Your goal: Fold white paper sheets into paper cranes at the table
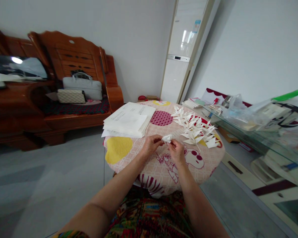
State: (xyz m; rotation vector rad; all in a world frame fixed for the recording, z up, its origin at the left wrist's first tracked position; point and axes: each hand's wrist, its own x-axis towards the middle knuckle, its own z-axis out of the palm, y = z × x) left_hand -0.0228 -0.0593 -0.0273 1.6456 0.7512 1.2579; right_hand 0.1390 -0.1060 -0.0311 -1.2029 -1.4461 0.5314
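Observation:
A small folded piece of white paper (167, 138) is held above the round table between both hands. My left hand (152, 144) pinches its left side with thumb and fingertips. On its right side, the fingers of my right hand (176, 151) are closed on the lower edge. A stack of white paper sheets (129, 118) with some printed lines lies beyond my left hand. Past my right hand, several folded paper cranes (192, 127) are heaped together on the patterned tablecloth (144, 168).
To the right stands a glass-topped cabinet (248, 132) loaded with plastic bags (240, 114) and other items. A wooden sofa (72, 62) with a grey handbag (83, 86) is at the left. Behind the table rises a tall white air conditioner (176, 72).

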